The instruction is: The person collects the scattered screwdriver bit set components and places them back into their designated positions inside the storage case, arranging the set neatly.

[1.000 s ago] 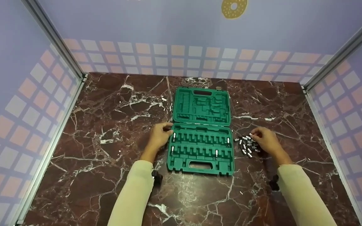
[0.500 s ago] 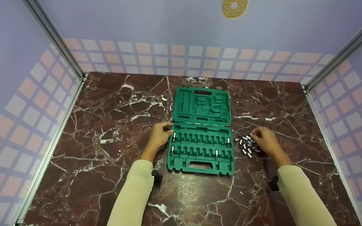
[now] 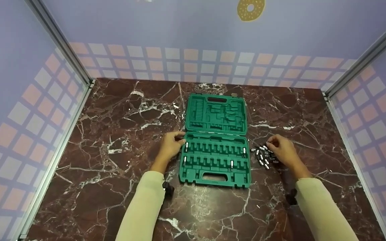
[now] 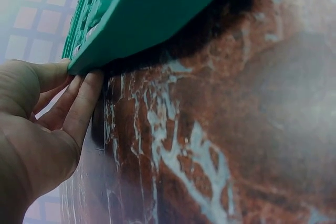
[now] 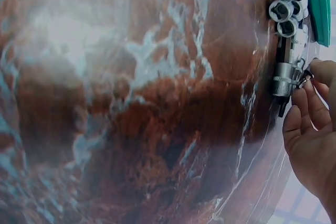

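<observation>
Unmoved: left hand (image 3: 171, 145) pinching case (image 3: 189, 174) | right hand (image 3: 282, 149) pinching metal piece (image 5: 305, 80) | sockets (image 3: 262, 156) heaped between

No words, numbers or brand names can be read here. The green case (image 3: 216, 137) in the middle of the head view has no letters big enough to read. Any marks on the little metal sockets (image 5: 283, 80), at the right side of the right wrist view, are too small and blurry to tell. A yellow donut picture (image 3: 250, 16) sits on the back wall (image 3: 193, 30), at the top of the head view.
</observation>
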A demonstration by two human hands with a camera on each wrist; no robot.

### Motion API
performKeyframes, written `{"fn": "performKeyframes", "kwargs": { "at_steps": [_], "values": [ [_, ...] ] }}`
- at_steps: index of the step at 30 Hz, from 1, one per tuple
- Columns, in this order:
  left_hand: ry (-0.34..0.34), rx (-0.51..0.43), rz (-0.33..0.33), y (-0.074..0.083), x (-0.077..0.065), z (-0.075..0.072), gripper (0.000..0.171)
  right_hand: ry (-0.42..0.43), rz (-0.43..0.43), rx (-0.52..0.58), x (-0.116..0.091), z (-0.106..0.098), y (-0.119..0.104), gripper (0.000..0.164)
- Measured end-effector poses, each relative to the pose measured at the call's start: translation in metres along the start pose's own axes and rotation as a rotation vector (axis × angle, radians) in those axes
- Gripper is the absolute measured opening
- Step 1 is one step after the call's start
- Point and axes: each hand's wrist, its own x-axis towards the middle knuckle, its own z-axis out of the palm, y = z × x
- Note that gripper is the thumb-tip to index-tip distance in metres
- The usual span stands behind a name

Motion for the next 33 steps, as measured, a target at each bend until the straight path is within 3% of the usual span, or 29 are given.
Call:
{"fn": "performKeyframes", "kwargs": {
  "at_steps": [13, 22, 28, 33],
  "values": [
    [-0.015, -0.059, -0.035, -0.002, -0.001, 0.001, 0.025, 0.066, -0.022, 0.113, -0.001, 0.005, -0.013, 0.017],
    [-0.012, -0.076, -0.040, -0.002, 0.000, 0.001, 0.026, 0.062, -0.067, 0.184, -0.001, 0.009, -0.029, 0.022],
    [-0.021, -0.088, -0.052, -0.003, 0.000, 0.001, 0.027, 0.035, -0.049, 0.240, -0.001, 0.013, -0.045, 0.021],
    [-0.034, -0.119, -0.062, -0.003, 0.000, 0.001, 0.028, 0.010, -0.051, 0.353, -0.002, 0.017, -0.059, 0.022]
  ]
}}
